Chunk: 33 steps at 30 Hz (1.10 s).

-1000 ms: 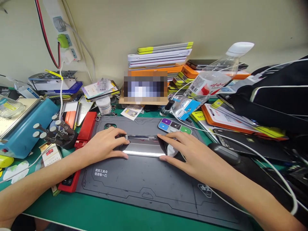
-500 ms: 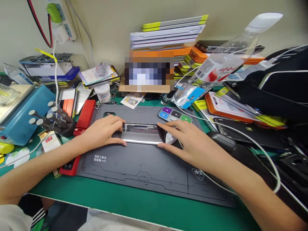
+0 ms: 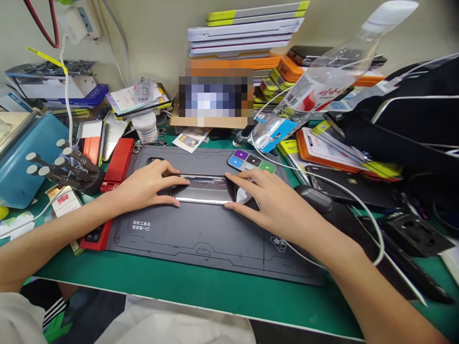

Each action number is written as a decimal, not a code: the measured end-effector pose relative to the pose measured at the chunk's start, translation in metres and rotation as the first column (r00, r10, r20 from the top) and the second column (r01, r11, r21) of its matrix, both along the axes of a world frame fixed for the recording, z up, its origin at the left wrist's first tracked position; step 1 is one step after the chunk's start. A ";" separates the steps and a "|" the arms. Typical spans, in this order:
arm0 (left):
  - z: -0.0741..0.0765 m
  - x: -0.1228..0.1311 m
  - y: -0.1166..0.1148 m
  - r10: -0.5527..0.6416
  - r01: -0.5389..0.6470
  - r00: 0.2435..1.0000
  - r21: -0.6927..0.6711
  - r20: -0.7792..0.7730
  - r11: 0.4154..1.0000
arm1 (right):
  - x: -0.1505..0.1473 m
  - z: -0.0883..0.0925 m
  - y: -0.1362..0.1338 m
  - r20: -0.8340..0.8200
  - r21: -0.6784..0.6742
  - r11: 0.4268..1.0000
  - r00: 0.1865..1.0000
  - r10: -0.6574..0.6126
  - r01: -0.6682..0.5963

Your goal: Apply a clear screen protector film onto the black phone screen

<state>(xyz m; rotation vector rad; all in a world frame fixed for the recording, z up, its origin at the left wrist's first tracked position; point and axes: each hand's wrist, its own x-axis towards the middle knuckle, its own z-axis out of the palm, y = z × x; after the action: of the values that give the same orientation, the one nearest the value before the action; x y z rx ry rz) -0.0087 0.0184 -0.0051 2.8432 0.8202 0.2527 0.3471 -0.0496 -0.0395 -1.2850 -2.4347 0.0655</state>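
A smartphone (image 3: 204, 190) with a glossy, reflective face lies sideways on a dark grey work mat (image 3: 201, 234). My left hand (image 3: 150, 184) grips its left end, thumb along the near edge and fingers at the far edge, with one fingertip over the glass. At the other end, my right hand (image 3: 265, 193) holds the phone between thumb at the near corner and fingers at the far corner. Something small and white (image 3: 243, 196) shows under my right palm, partly hidden. Just behind that hand lies a pad with coloured squares (image 3: 251, 161).
A red hinged holder (image 3: 120, 162) and a stand of screwdrivers (image 3: 81, 167) flank the mat's left. A plastic bottle (image 3: 315, 79) leans behind on the right, near stacked boxes (image 3: 247, 33). A white cable (image 3: 344, 188) loops past my right arm over a black device (image 3: 315, 198).
A left fingertip now reaches over the phone's glass. Both hands stay at the phone's ends. The whole view has shifted slightly, so everything sits a little higher and further left.
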 end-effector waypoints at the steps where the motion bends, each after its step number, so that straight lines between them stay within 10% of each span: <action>1: 0.000 0.000 0.000 -0.002 0.002 1.000 0.005 0.007 1.000 | 0.000 0.000 0.000 0.002 -0.003 1.000 1.000 -0.004 0.004; 14: -0.001 0.000 -0.004 0.004 -0.007 0.999 0.057 0.050 0.998 | 0.001 0.000 -0.002 0.038 0.006 1.000 0.999 -0.016 0.016; 23: -0.005 -0.001 -0.002 0.018 -0.017 0.997 -0.017 0.080 1.000 | -0.030 0.016 -0.013 0.017 0.248 0.965 0.997 0.081 -0.082; 33: -0.005 0.001 0.000 0.026 -0.022 0.996 -0.052 0.088 0.998 | -0.063 0.001 -0.002 0.060 0.020 0.980 0.979 0.195 -0.197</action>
<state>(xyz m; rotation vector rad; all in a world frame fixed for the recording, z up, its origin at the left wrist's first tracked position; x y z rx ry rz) -0.0080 0.0181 -0.0106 2.7543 0.8314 0.3529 0.2845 -0.0518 -0.0381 -1.0460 -2.5964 0.0505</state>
